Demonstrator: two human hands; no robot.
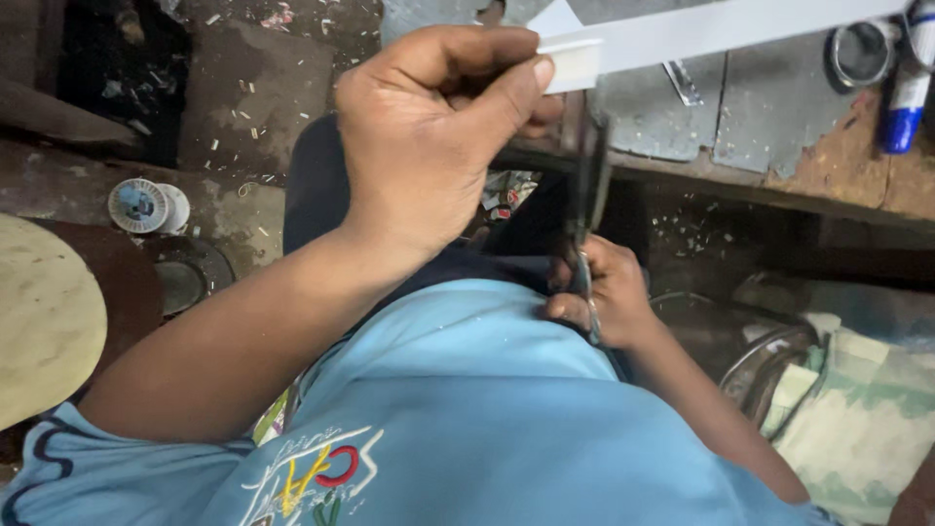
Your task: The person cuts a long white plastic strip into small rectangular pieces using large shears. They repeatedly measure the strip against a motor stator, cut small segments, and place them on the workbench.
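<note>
Nearest me, blue shirt filling the foreground, my right hand closed around scissors, my left hand pinching a white strip by its end, workbench beyond, blue-capped tube, thread spool on the floor at left.

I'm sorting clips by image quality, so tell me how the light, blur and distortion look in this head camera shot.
Head view: dim, uneven light; the white strip pinched by the left hand is brightest. The scissors in the right hand look dark and softly blurred. The gap under the bench is deep shadow. The wide lens makes the left forearm look large.
</note>
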